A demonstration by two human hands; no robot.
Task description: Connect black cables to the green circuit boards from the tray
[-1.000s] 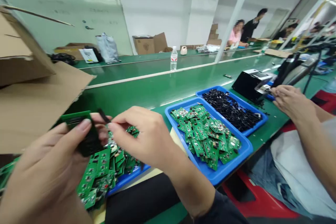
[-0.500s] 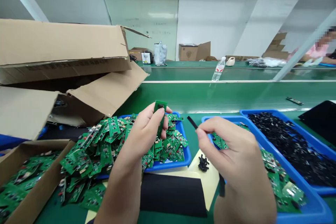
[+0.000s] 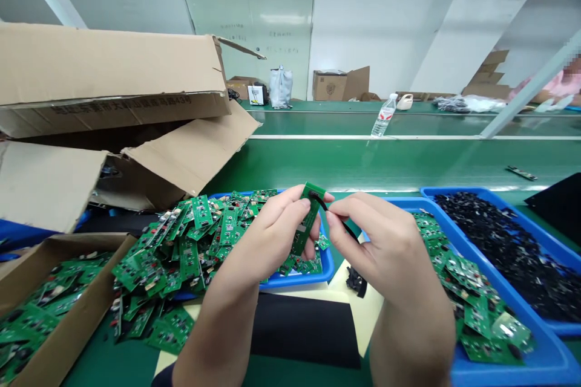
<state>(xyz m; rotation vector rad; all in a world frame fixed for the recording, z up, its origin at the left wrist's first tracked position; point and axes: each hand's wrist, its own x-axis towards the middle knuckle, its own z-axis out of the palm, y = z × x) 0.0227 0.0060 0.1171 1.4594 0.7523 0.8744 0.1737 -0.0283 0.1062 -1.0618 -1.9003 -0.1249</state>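
My left hand (image 3: 276,230) is closed around a green circuit board (image 3: 300,236), tilted upright with its upper end above the thumb. In my right hand (image 3: 385,242) a narrow black strip (image 3: 349,230) is pinched between thumb and fingers. The strip's far end bends over the upper part of the board, touching or very near a small dark component there; which, I cannot tell. Its other end hangs beneath the hand, in front of a small black clump (image 3: 352,278) on yellow paper (image 3: 370,320). Below my hands lies a black sheet (image 3: 304,331).
Boards heap over a blue tray (image 3: 297,280) behind my left hand. A second blue tray (image 3: 531,369) holds boards; a third blue tray (image 3: 560,329) holds black pieces. Cardboard boxes (image 3: 109,66) stand left. A water bottle (image 3: 384,116) and another person (image 3: 551,86) are farther back.
Both hands have come together: the board has shifted right and tilted, and the strip has moved left until its end lies over the board. The view has shifted slightly.
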